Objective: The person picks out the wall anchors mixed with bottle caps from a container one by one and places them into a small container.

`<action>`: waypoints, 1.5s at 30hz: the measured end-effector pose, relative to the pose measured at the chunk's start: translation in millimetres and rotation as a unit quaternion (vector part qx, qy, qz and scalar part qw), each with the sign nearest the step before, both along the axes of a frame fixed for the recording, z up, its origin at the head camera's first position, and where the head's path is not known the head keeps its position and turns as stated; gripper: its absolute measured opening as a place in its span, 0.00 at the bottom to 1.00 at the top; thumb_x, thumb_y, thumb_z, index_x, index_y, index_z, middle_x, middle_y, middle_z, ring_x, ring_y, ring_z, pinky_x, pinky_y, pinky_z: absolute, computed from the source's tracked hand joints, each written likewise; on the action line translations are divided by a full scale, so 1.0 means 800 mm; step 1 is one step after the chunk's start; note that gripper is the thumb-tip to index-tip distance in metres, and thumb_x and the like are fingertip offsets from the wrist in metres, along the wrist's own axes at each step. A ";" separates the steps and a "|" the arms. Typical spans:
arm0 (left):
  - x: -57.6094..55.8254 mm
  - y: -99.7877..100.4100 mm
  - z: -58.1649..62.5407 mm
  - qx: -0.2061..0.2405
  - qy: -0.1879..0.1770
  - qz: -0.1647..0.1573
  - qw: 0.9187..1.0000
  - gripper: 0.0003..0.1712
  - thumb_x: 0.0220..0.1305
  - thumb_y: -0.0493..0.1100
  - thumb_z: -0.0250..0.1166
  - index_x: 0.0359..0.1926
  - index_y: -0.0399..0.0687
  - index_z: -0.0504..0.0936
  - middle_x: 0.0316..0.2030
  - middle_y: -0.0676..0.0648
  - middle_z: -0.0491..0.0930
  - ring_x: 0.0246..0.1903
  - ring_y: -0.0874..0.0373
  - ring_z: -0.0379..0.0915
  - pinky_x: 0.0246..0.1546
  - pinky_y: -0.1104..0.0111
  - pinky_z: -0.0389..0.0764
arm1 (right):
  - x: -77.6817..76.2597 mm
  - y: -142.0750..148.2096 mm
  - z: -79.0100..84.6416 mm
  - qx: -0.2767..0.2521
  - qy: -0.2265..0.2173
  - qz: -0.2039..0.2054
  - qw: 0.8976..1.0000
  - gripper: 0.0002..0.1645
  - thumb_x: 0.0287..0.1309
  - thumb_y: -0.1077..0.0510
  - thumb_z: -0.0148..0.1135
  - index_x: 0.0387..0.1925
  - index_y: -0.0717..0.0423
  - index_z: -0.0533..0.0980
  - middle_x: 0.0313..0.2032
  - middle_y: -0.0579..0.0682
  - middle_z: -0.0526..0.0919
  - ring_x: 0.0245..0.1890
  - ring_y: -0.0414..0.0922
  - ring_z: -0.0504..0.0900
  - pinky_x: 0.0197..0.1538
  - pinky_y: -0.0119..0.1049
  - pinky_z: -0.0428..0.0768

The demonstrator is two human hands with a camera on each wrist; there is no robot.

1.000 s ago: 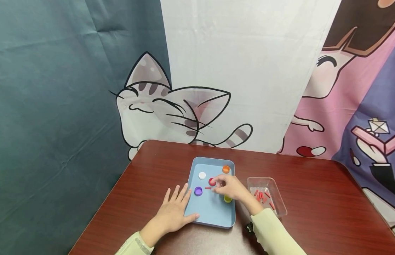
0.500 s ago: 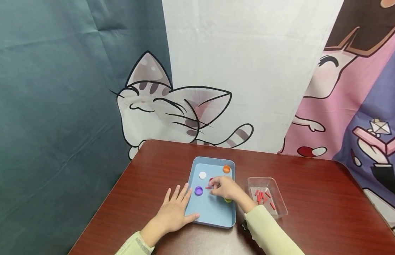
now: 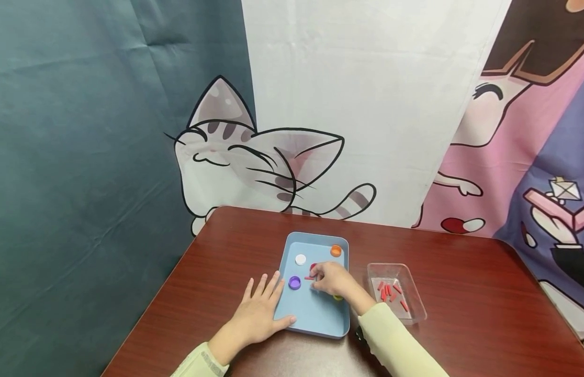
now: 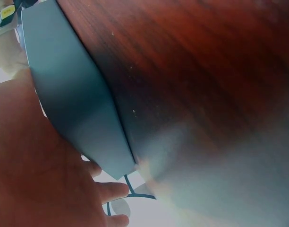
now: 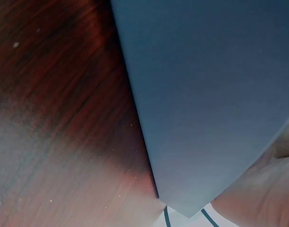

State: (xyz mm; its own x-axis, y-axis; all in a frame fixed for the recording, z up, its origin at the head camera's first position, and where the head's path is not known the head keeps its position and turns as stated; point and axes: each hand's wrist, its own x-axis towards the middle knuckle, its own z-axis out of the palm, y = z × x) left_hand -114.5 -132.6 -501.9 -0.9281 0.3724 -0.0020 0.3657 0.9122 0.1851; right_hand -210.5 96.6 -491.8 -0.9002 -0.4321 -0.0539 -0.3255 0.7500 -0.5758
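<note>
My left hand (image 3: 254,317) lies with spread fingers along the left edge of the blue tray (image 3: 315,324), its thumb over the front left corner. In the left wrist view, that hand (image 4: 45,165) is against the tray's outer wall (image 4: 78,94). Over the tray, my right hand (image 3: 336,279) has thumb and forefinger at a small red stick (image 3: 309,278), apparently pinching its right end. A red cap (image 3: 313,267) is partly hidden behind the fingers. A purple cap (image 3: 294,283), a white cap (image 3: 300,259) and an orange cap (image 3: 336,251) lie around; a yellow cap (image 3: 337,298) is mostly covered.
To the right of the tray, a clear plastic box (image 3: 416,301) holds several red sticks (image 3: 388,290). Both stand on a reddish-brown wooden table (image 3: 480,293). Printed curtains (image 3: 391,104) hang behind the table's far edge.
My right hand has shifted slightly left and its fingers have closed in on the red stick, covering more of the red and yellow caps. The left hand stays put.
</note>
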 end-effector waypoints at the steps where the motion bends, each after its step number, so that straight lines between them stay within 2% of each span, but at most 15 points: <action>1: 0.000 0.000 0.000 0.000 -0.001 0.000 1.000 0.55 0.65 0.77 0.51 0.78 0.44 0.59 0.79 0.42 0.50 0.77 0.37 0.47 0.72 0.36 0.46 | 0.000 -0.001 -0.001 0.006 0.000 -0.003 1.000 0.09 0.52 0.60 0.77 0.35 0.56 0.84 0.22 0.43 0.77 0.24 0.39 0.73 0.30 0.32 0.73; 10: 0.000 0.001 -0.001 0.003 0.000 -0.001 1.000 0.55 0.65 0.77 0.52 0.78 0.44 0.58 0.80 0.42 0.49 0.77 0.37 0.46 0.72 0.36 0.46 | 0.000 -0.003 0.001 0.033 0.000 -0.013 0.999 0.09 0.52 0.60 0.77 0.36 0.55 0.86 0.25 0.43 0.79 0.28 0.40 0.74 0.36 0.35 0.77; 21: -0.001 -0.001 -0.002 0.000 0.003 -0.001 1.000 0.55 0.65 0.77 0.51 0.78 0.44 0.58 0.80 0.42 0.50 0.77 0.37 0.47 0.72 0.36 0.46 | -0.004 -0.007 -0.006 0.018 0.020 -0.001 1.000 0.08 0.52 0.63 0.76 0.33 0.53 0.84 0.22 0.42 0.77 0.25 0.39 0.73 0.33 0.33 0.74; 25: -0.001 -0.002 -0.004 -0.001 0.002 -0.001 1.000 0.55 0.65 0.78 0.50 0.78 0.44 0.58 0.80 0.42 0.49 0.77 0.37 0.47 0.72 0.37 0.46 | -0.008 -0.008 -0.007 0.015 0.020 0.006 1.000 0.11 0.51 0.64 0.76 0.37 0.52 0.84 0.21 0.42 0.78 0.24 0.39 0.73 0.31 0.33 0.74; 33: -0.001 -0.001 -0.004 -0.004 0.004 -0.002 1.000 0.56 0.65 0.78 0.49 0.78 0.44 0.58 0.80 0.43 0.50 0.77 0.37 0.48 0.72 0.37 0.47 | -0.012 -0.009 -0.004 0.031 0.023 0.023 0.999 0.19 0.50 0.64 0.78 0.46 0.52 0.86 0.24 0.43 0.79 0.27 0.39 0.74 0.33 0.36 0.76; 38: 0.000 0.000 0.000 -0.003 0.002 0.000 1.000 0.55 0.65 0.78 0.50 0.78 0.44 0.58 0.80 0.42 0.49 0.77 0.37 0.47 0.72 0.37 0.46 | -0.010 -0.008 -0.003 0.031 0.019 0.021 0.999 0.19 0.50 0.63 0.78 0.47 0.51 0.86 0.24 0.43 0.79 0.26 0.39 0.74 0.31 0.35 0.76; 45: 0.000 -0.001 -0.003 -0.003 0.003 0.002 1.000 0.56 0.65 0.79 0.49 0.78 0.45 0.58 0.80 0.43 0.50 0.77 0.38 0.48 0.72 0.37 0.47 | -0.011 -0.010 -0.006 0.043 0.022 0.013 0.999 0.19 0.51 0.60 0.78 0.46 0.49 0.86 0.23 0.43 0.79 0.24 0.38 0.74 0.30 0.34 0.76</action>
State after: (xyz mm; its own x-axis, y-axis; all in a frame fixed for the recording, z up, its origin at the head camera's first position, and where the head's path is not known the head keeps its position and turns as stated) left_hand -114.6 -133.4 -504.4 -0.9294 0.3692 0.0010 0.3634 0.9144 0.1785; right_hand -218.9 88.6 -497.0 -0.8908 -0.4514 -0.0525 -0.3698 0.7872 -0.4935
